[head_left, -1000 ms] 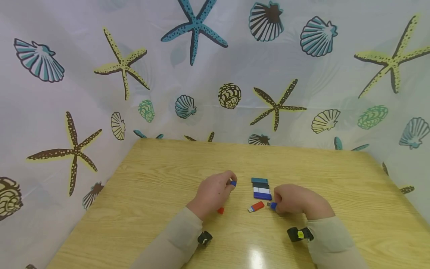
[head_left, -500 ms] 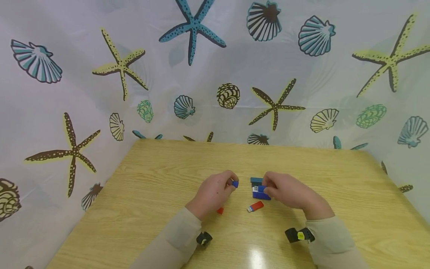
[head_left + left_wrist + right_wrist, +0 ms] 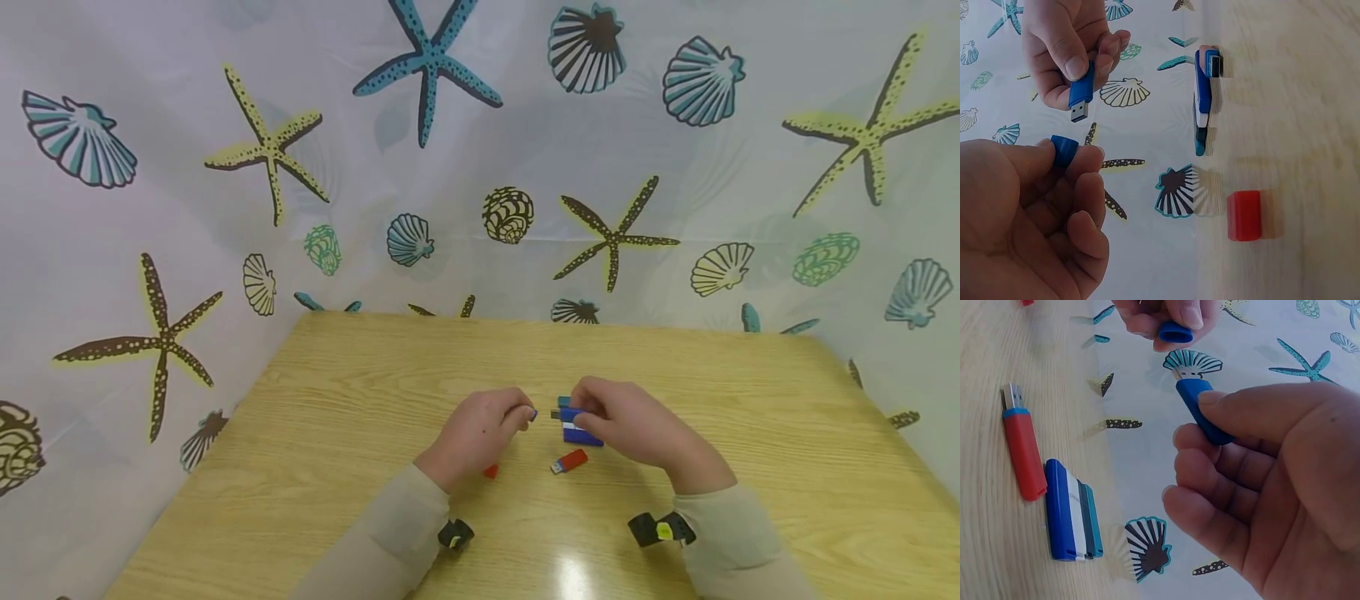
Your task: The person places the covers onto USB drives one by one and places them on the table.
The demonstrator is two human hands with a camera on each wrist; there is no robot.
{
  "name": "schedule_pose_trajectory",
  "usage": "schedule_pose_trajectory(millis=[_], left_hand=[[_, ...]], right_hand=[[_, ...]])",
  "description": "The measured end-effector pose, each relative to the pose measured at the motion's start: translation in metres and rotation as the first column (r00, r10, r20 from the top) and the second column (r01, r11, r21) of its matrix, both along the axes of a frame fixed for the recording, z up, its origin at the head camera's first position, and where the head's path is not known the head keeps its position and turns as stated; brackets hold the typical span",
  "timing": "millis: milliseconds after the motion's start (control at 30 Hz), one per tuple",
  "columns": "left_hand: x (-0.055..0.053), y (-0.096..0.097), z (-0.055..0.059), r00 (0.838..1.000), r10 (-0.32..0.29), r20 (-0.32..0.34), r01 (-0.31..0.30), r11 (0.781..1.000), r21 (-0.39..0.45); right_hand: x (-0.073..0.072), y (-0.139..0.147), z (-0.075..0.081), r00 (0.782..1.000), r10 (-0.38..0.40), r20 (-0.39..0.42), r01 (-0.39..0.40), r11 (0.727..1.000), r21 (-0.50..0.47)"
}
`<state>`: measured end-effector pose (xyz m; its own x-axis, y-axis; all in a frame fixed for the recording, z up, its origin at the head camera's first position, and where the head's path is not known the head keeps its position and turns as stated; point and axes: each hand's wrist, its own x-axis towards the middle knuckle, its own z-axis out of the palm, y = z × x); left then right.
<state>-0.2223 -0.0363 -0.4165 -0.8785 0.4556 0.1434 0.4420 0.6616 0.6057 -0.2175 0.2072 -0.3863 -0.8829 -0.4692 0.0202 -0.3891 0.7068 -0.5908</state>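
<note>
My left hand (image 3: 480,429) pinches a small blue cap (image 3: 1065,150) between thumb and fingertips, its hollow end facing the other hand in the right wrist view. Between the thumb and fingers of my right hand (image 3: 626,421) is a blue USB stick (image 3: 1200,409), its metal plug bare and pointing at the cap. A short gap separates plug and cap. Below the hands, a red USB stick (image 3: 570,461) with its plug exposed lies on the table. Near my left wrist sits a red cap (image 3: 1245,215).
Several sticks in blue, white, dark and teal lie side by side as a row (image 3: 1072,512) beside the red stick, partly under my right hand in the head view. Behind the wooden table (image 3: 375,358) hangs a curtain (image 3: 465,167) printed with shells and starfish.
My right hand has lifted the blue USB stick from beside the red one and carried it left and away from me, toward the cap. The left hand has barely moved.
</note>
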Motion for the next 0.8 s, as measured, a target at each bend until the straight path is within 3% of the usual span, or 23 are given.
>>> schedule_pose_trajectory(millis=[200, 600, 800], left_hand=[[0.0005, -0.0002, 0.0004, 0.999, -0.021, 0.025, 0.019, 0.998, 0.055], [0.0034, 0.0012, 0.0051, 0.975, -0.054, 0.214, 0.017, 0.985, 0.172], [0.0050, 0.0015, 0.0063, 0.975, -0.061, 0.215, 0.020, 0.981, 0.191]], right_hand=[[0.0013, -0.0044, 0.0005, 0.999, 0.042, 0.021, -0.041, 0.998, -0.048], [0.0021, -0.0070, 0.0009, 0.996, 0.080, 0.033, -0.078, 0.995, -0.062], [0.0039, -0.0067, 0.0020, 0.996, 0.089, 0.014, -0.088, 0.994, -0.065]])
